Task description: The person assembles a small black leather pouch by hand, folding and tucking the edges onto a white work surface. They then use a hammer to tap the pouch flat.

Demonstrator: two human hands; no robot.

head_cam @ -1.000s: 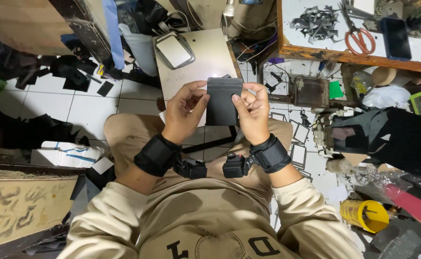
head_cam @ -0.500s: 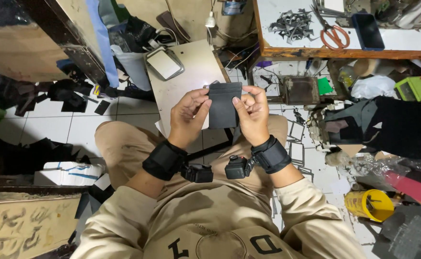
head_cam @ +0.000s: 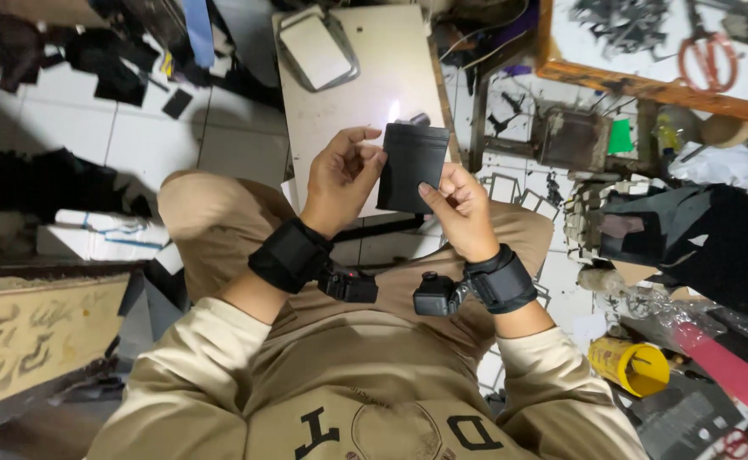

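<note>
A flat black rectangular piece of material (head_cam: 411, 166) is held upright above my lap and in front of a low white table (head_cam: 374, 94). My left hand (head_cam: 340, 179) pinches its left edge with thumb and fingers. My right hand (head_cam: 459, 209) grips its lower right corner, thumb on the face. Both wrists wear black straps with small cameras. A small flame (head_cam: 393, 111) shows just behind the piece's top edge.
A mirror or tablet in a grey frame (head_cam: 318, 47) lies on the white table. To the right stands a wooden-edged bench (head_cam: 646, 85) with red-handled scissors (head_cam: 706, 55) and black scraps. A yellow container (head_cam: 629, 366), black fabric (head_cam: 706, 238) and cut-outs litter the tiled floor.
The view has dropped slightly and the black piece now sits a little lower and turned narrower between my hands. Both hands keep their hold on it.
</note>
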